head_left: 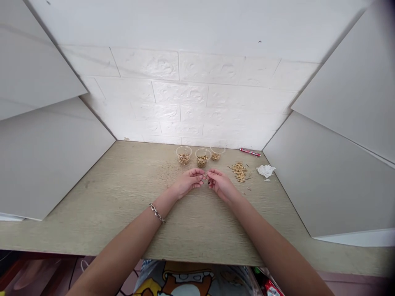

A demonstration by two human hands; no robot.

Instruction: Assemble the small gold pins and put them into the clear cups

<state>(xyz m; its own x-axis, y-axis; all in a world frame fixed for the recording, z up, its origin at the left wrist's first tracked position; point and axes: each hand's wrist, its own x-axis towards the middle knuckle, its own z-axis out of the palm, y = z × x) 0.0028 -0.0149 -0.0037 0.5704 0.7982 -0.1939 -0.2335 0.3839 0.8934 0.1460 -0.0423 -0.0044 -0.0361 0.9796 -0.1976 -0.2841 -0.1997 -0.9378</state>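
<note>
Table (123, 197): muted olive-beige, streaked with fine lighter grain. Wall (194, 94): white, brick pattern with embossed swirls. Side panels (55, 156): plain pale grey. Cups (184, 153): clear, colourless; their pieces (202, 160), gold. Rods (240, 172): gold, with a few dark ones (247, 166) beside. Pen (249, 152): red with pale markings. Crumpled sheet (265, 170): white. Bracelet (157, 213): silver. Shirt (185, 279): grey, with a cartoon print in brown, yellow, orange and white. Packet (272, 287): red and white. Floor (354, 283): dusky pink.
</note>
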